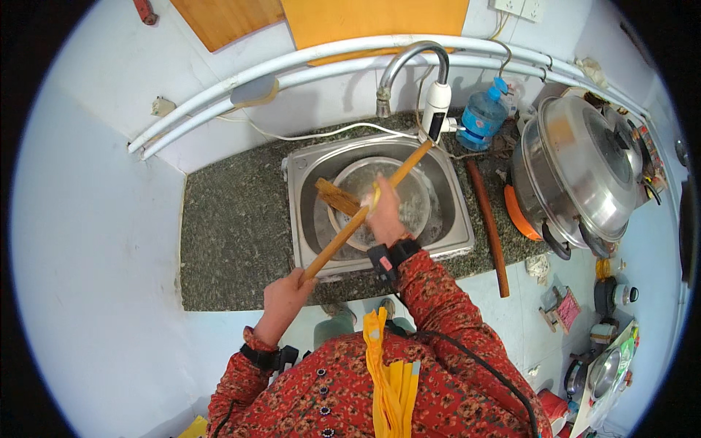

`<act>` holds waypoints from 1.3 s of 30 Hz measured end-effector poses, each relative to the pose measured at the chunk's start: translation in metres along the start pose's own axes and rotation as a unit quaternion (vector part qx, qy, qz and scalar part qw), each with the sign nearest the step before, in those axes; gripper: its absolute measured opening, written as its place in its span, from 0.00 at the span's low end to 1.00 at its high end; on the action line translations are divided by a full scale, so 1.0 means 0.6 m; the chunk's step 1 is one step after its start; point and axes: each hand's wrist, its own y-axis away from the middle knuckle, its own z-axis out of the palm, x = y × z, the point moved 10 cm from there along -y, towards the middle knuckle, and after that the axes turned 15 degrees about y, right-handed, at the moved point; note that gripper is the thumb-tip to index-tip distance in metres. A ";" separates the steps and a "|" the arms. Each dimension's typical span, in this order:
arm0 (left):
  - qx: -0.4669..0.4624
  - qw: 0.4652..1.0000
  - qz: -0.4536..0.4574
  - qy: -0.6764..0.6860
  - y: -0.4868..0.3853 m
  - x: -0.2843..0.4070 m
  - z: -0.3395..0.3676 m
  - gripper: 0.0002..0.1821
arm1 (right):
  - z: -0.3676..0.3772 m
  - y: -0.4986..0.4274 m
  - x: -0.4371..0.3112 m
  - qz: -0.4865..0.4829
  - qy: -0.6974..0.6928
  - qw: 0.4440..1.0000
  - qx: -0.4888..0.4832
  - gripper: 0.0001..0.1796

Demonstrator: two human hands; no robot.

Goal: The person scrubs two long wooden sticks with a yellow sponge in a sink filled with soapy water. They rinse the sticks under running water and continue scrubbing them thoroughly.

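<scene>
A long wooden rod (335, 243) slants over a stainless steel sink (465, 235). My left hand (286, 298) grips its near end at the front rim. Around the middle of the rod, my right hand (385, 213) is closed and slightly blurred, with something small and yellow at its fingers. A brown, rough-textured piece, perhaps a straw brush (335, 196), meets the rod beside this hand; whether I hold it cannot be told. Below lies a round metal basin (419, 219) with cloudy water. The rod's far end reaches the base of the white faucet (438, 101), whose spout curves over the sink.
A dark reddish wooden stick (487, 230) lies right of the sink, overhanging the granite counter (235, 230). A blue plastic bottle (481, 121) stands behind it. Farther right is a large lidded steel pot (569, 169). White pipes (328, 52) and a cable (328, 131) run along the wall.
</scene>
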 end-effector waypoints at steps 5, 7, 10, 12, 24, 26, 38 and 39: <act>0.020 0.998 0.027 -0.057 -0.034 0.039 -0.009 0.17 | 0.017 0.014 0.069 0.070 0.025 0.997 -0.008 0.12; 0.003 0.999 0.023 -0.048 -0.025 0.027 -0.011 0.17 | -0.013 -0.007 0.012 0.024 0.035 0.999 0.012 0.12; -0.034 0.998 -0.004 -0.059 0.014 -0.011 -0.019 0.16 | -0.053 -0.041 -0.087 -0.008 0.006 1.000 0.023 0.15; -0.032 0.999 -0.001 -0.012 0.028 -0.022 -0.014 0.16 | -0.053 -0.036 -0.117 -0.052 0.027 0.998 0.005 0.15; -0.159 0.843 -0.187 0.478 0.007 -0.013 0.061 0.15 | 0.001 0.012 0.021 0.040 0.088 0.993 -0.073 0.20; -0.165 0.834 -0.184 0.493 0.017 -0.005 0.055 0.14 | -0.016 0.002 0.005 0.062 0.051 0.994 -0.071 0.21; -0.138 0.870 -0.153 0.447 0.006 -0.012 0.064 0.14 | 0.017 0.048 -0.013 0.029 0.080 0.989 -0.122 0.18; -0.133 0.878 -0.152 0.434 0.004 -0.017 0.064 0.14 | 0.018 0.050 -0.029 -0.007 0.068 0.990 -0.124 0.18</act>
